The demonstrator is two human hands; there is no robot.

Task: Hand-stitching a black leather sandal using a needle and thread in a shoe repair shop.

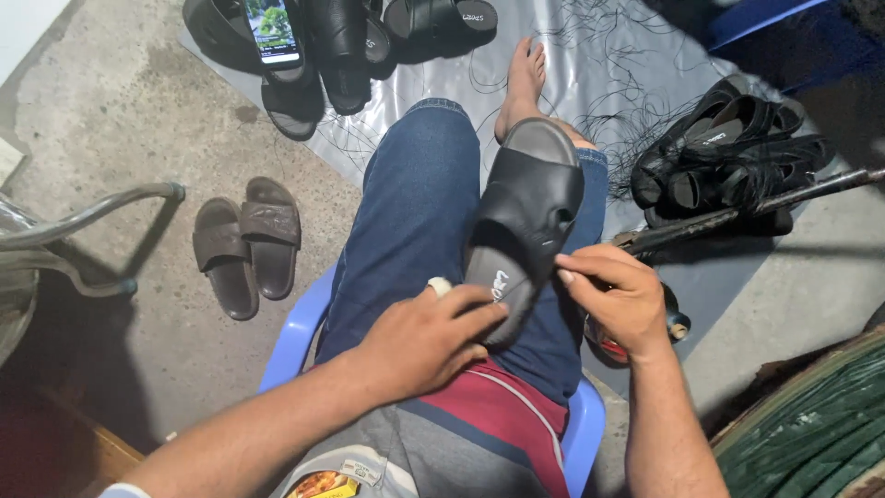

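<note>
A black slide sandal (527, 218) lies across my lap, on blue jeans, toe pointing away from me. My left hand (426, 337) grips its heel end, thumb up and wrapped in a pale band. My right hand (619, 297) pinches the sandal's right edge near the strap with its fingertips; whether it holds a small tool or thread I cannot tell. I sit on a light blue plastic stool (297, 328). My bare foot (522, 85) rests on a silvery sheet (599, 65) ahead.
A pair of brown slides (245, 243) lies on the concrete at left. Black sandals are piled at the right (728, 148) and at the top (341, 46), one propping a lit phone (273, 33). Black thread scraps litter the sheet. A dark rod (737, 214) crosses right.
</note>
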